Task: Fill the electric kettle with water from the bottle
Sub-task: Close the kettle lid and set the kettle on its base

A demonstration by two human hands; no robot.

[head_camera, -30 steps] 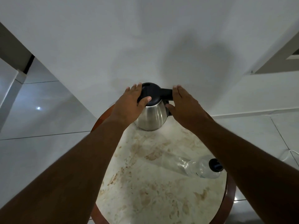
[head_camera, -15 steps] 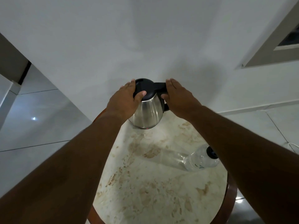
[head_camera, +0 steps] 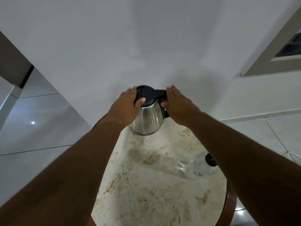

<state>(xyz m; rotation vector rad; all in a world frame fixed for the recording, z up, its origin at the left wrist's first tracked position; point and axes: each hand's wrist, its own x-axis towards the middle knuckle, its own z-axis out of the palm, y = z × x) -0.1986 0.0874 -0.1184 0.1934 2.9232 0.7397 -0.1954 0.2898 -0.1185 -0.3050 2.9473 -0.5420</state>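
Note:
A stainless steel electric kettle (head_camera: 149, 119) with a black lid (head_camera: 147, 93) and black handle stands at the far edge of a round marble-topped table (head_camera: 154, 201), close to the white wall. My left hand (head_camera: 128, 106) wraps the lid's left side, thumb resting on top of it. My right hand (head_camera: 177, 105) lies over the handle where it joins the lid. The lid is down. A clear plastic bottle (head_camera: 200, 168) with a dark cap (head_camera: 210, 159) stands at the table's right, partly behind my right forearm.
The table has a dark wooden rim (head_camera: 231, 203). Glossy grey floor tiles (head_camera: 32, 128) spread on both sides. A white cable (head_camera: 293, 156) lies on the floor at the right. A window frame (head_camera: 268, 62) shows at the upper right.
Both hands stay on the kettle's top. The left thumb has slid a little further over the lid, and the camera has tilted slightly, shifting the scene.

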